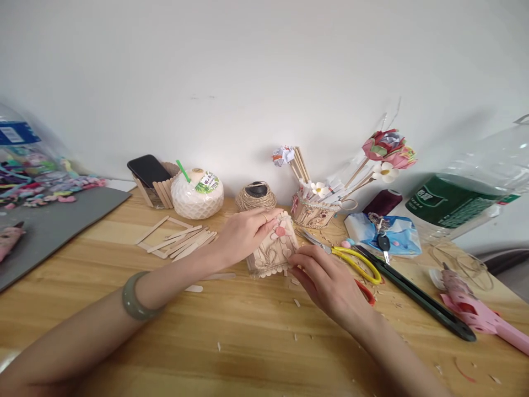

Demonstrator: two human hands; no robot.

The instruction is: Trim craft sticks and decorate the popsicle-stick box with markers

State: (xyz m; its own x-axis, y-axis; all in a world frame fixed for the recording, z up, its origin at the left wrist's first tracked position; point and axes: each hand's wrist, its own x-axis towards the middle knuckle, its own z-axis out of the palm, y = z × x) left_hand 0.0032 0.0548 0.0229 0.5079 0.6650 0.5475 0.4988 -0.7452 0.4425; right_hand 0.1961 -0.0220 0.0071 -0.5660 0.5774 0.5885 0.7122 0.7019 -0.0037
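Note:
A small craft-stick box point(270, 255), decorated with a pink-centred flower, twine loops and a scalloped edge, is tilted above the middle of the table. My left hand point(243, 234) grips its top left edge, fingers curled over it. At its lower right side, my right hand point(324, 275) has its fingertips pressed against the box, thumb below. Behind the box stands a ball of twine point(255, 197). Loose craft sticks point(188, 241) lie to the left of my left hand.
Yellow-handled scissors point(357, 263), a long dark green tool point(421, 300) and a pink glue gun point(475, 311) lie at the right. Behind are a stick basket of paper flowers point(316, 214), a white coconut point(197, 196) and a phone in a stick holder point(149, 170). A grey board point(70, 220) lies left.

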